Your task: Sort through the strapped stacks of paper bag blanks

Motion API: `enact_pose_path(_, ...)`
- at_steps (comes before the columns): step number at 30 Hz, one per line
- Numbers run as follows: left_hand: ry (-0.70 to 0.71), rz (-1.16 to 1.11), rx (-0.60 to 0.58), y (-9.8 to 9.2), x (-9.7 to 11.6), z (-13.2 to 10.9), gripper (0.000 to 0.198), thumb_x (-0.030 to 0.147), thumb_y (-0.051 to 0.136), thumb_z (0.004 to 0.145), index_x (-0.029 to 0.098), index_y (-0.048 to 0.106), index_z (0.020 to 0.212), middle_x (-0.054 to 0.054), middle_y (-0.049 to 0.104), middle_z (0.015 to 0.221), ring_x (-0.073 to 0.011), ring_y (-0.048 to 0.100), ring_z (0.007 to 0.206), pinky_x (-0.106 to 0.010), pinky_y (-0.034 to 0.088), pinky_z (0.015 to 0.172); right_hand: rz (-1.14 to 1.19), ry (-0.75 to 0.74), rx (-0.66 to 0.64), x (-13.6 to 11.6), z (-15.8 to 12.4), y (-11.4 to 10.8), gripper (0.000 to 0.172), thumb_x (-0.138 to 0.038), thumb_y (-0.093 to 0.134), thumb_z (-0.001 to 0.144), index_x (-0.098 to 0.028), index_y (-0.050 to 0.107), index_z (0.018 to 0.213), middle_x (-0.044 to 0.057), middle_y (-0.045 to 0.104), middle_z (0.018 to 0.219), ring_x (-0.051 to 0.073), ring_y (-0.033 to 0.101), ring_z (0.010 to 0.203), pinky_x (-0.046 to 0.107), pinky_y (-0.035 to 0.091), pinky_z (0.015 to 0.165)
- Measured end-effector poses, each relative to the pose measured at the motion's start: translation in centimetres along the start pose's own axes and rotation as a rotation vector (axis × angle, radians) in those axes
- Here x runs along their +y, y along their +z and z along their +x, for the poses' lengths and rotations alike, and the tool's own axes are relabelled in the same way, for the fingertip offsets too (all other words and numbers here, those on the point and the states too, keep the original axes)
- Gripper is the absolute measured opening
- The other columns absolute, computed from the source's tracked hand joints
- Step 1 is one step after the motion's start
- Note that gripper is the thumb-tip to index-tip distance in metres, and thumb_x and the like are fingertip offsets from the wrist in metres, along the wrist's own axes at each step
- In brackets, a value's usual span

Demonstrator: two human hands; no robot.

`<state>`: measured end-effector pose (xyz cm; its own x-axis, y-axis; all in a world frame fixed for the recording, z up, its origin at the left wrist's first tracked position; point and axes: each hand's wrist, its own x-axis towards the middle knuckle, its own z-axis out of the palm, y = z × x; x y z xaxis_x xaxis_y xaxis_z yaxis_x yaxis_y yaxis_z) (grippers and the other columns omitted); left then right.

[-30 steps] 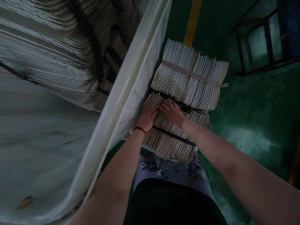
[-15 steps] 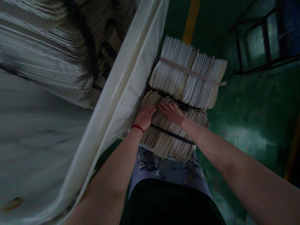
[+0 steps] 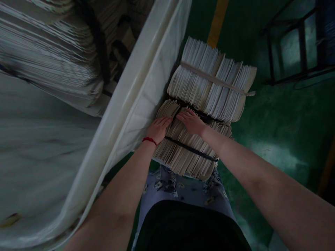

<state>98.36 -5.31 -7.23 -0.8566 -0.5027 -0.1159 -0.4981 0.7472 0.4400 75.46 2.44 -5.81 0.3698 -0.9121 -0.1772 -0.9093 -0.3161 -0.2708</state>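
Two bundles of flat paper pieces stand on edge in front of my knees. The nearer bundle (image 3: 188, 153) is tied with a dark band and rests partly over my lap. Both my hands lie on its top edges. My left hand (image 3: 157, 129), with a red string on its wrist, has its fingers stretched flat. My right hand (image 3: 191, 122) lies beside it, fingers flat and together, fingertips nearly touching the left. Behind stands the farther bundle (image 3: 211, 83), paler and tied with a light strap.
A large white plastic bin (image 3: 136, 97) fills the left, with more banded paper stacks (image 3: 52, 59) inside. The floor is green with a yellow line (image 3: 217, 21). A dark metal frame (image 3: 295, 45) stands at the upper right.
The view has shifted slightly. My hands have slid a little farther up along the top of the nearer bundle.
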Motion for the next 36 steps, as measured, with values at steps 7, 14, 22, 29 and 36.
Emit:
enact_pose_path(7,-0.005,0.006,-0.013,0.0,-0.5,-0.1,0.056,0.010,0.037,0.092,0.025,0.043,0.146,0.000,0.046,0.151,-0.0212,0.041,0.139,-0.043,0.033,0.117,0.032,-0.033,0.040,0.6,-0.8,0.6,0.081,-0.010,0.051,0.083,-0.019,0.016,0.157,0.009,0.047,0.149,0.025,0.036,0.141,0.046,0.015,0.122)
enact_pose_path(14,-0.010,0.018,-0.005,0.2,-0.5,-0.2,0.055,0.009,0.039,0.091,0.022,0.045,0.144,0.001,0.046,0.151,-0.0211,0.040,0.139,-0.041,0.032,0.118,0.045,-0.046,0.042,1.1,-0.9,1.4,0.076,-0.009,0.048,0.084,-0.019,0.024,0.155,0.008,0.044,0.151,0.024,0.034,0.142,0.046,0.014,0.123)
enact_pose_path(22,-0.013,0.028,0.002,0.3,-0.4,-0.1,0.056,0.008,0.039,0.090,0.022,0.046,0.143,0.001,0.046,0.151,-0.0212,0.041,0.137,-0.041,0.032,0.118,0.050,-0.036,0.051,0.8,-0.8,1.4,0.078,-0.011,0.052,0.082,-0.017,0.025,0.155,0.010,0.044,0.151,0.026,0.033,0.142,0.047,0.014,0.123)
enact_pose_path(29,-0.007,0.002,0.007,0.4,-0.5,-0.1,0.056,0.008,0.040,0.090,0.022,0.046,0.143,-0.001,0.046,0.151,-0.0207,0.040,0.139,-0.042,0.033,0.117,0.050,-0.034,0.055,0.7,-0.7,1.5,0.074,-0.012,0.050,0.083,-0.017,0.028,0.154,0.010,0.044,0.150,0.026,0.033,0.142,0.048,0.015,0.122)
enact_pose_path(36,-0.006,0.002,0.019,0.5,-0.5,-0.1,0.054,0.010,0.039,0.091,0.022,0.047,0.144,-0.001,0.046,0.151,-0.0218,0.042,0.138,-0.042,0.033,0.117,-0.040,-0.003,0.032,0.0,-0.5,0.8,0.060,-0.014,0.048,0.085,-0.014,0.043,0.145,0.012,0.045,0.149,0.031,0.034,0.141,0.054,0.012,0.122)
